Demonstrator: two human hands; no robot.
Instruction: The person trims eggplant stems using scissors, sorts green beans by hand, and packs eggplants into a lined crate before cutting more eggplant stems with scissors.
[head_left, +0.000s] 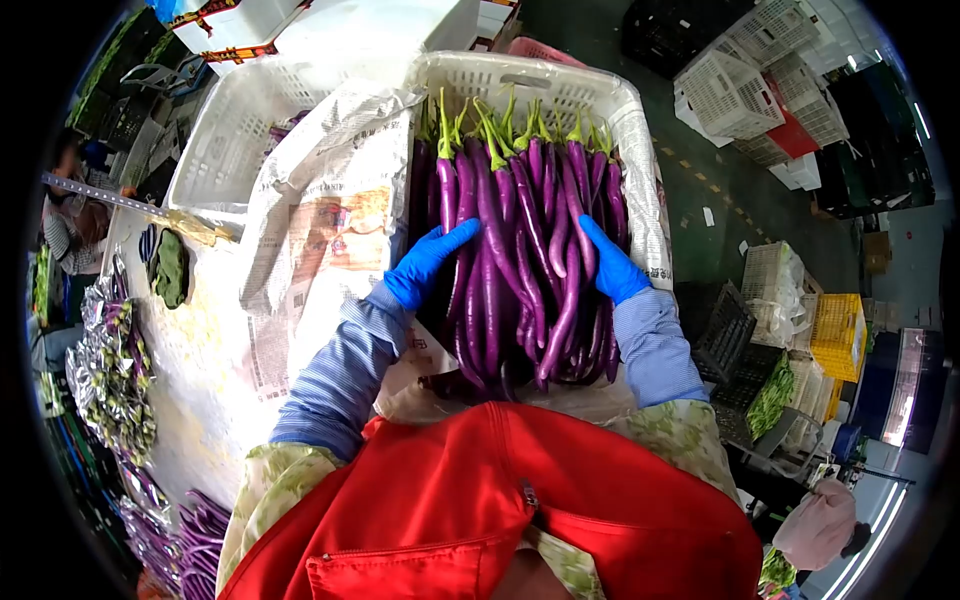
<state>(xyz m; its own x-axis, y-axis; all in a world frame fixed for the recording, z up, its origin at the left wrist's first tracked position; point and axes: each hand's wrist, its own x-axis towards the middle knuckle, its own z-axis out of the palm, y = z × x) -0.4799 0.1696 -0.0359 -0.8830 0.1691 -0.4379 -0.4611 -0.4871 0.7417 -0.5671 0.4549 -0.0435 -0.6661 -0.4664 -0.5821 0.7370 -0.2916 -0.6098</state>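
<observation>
Long purple eggplants [512,250] with green stems lie side by side in a white plastic crate [530,68] lined with newspaper, stems toward the far end. My left hand [432,265], in a blue glove, grips the left side of the bunch, thumb lying over the top. On the opposite side my right hand [612,262], also blue-gloved, presses against the bunch with its thumb along an eggplant. The other fingers of both hands are hidden down beside the eggplants. A sheet of newspaper [340,215] hangs over the crate's left wall.
Left of the crate stands another white crate [215,150] with a few eggplants inside. Bagged vegetables [110,370] and loose eggplants [203,535] lie along the table's left side. A dark green glove [170,268] rests on the table [190,400]. Stacked crates [730,95] and a yellow crate [838,335] stand at right.
</observation>
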